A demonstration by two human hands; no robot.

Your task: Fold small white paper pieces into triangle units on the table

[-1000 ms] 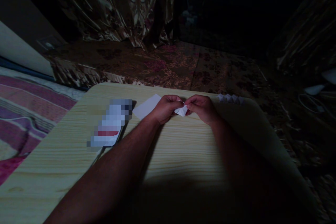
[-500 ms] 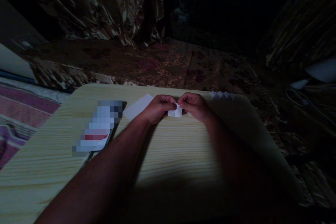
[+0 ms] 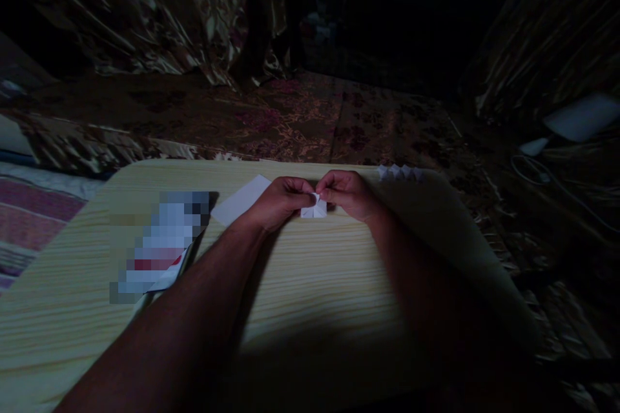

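Note:
A small square of folded white paper (image 3: 314, 208) with creases is held between both hands, over the far half of the wooden table (image 3: 310, 271). My left hand (image 3: 283, 201) pinches its left side, thumb on top. From the right, the thumb and fingertips of my right hand (image 3: 349, 193) close on its upper edge. The fingers hide part of the paper. Beside my left hand lies a flat white sheet of paper (image 3: 239, 199). Several small folded white paper pieces (image 3: 400, 172) stand in a row at the table's far right edge.
Left of my left forearm lies a blurred-out item (image 3: 159, 239) with white and red on it. Behind the table is a patterned cloth surface (image 3: 310, 116) below curtains (image 3: 213, 19). A white lamp-like object (image 3: 581, 117) and its cable are at the right.
The whole view has shifted slightly, so the table things appear further left. Both hands keep their pinch on the folded paper, which now shows its creased face more squarely.

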